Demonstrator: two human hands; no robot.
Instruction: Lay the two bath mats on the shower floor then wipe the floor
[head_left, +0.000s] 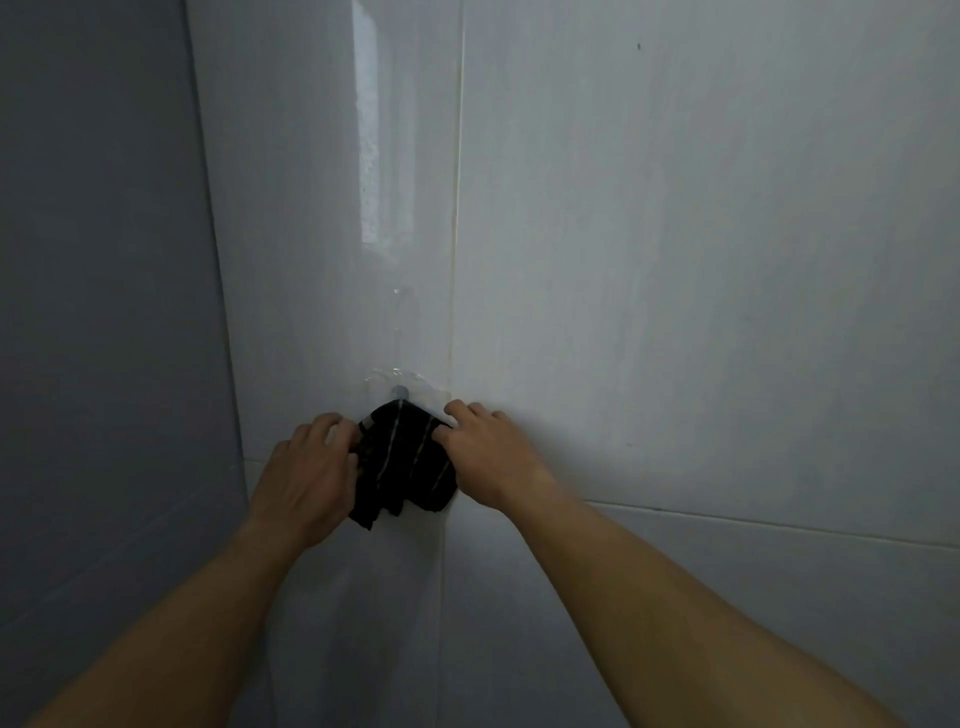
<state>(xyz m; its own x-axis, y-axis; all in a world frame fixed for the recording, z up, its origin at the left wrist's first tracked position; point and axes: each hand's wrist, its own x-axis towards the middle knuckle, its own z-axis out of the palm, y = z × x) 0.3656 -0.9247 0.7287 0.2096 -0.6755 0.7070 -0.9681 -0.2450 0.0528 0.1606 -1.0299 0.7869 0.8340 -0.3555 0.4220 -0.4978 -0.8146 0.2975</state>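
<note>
Left grip (306, 478): fingers curled round the left edge of a black cloth (405, 462), thumb side toward the fabric, so it is closed on the cloth. Back of the hand faces the camera.

Right grip (488, 457): thumb lies on the cloth's upper right edge and the fingers reach over it toward the wall. It reads as a pinch on that edge.

The cloth is dark with thin pale stripes running down it. It is bunched between the two grips, lower corners hanging loose. Its top meets a small grey hook (400, 391) on the wall, and it hangs flat against the tile.

The hook sits on a clear, glossy patch (384, 376) stuck to the tile.

Both bare forearms come up from the bottom edge of the view and converge on the cloth.

The wall (675, 260) has large pale glossy tiles. A vertical grout line (458, 208) runs just right of the hook, and a horizontal one (779, 525) lies lower down. There is a bright reflection streak (371, 156) above the hook. A darker flat surface (104, 312) fills the left side.
</note>
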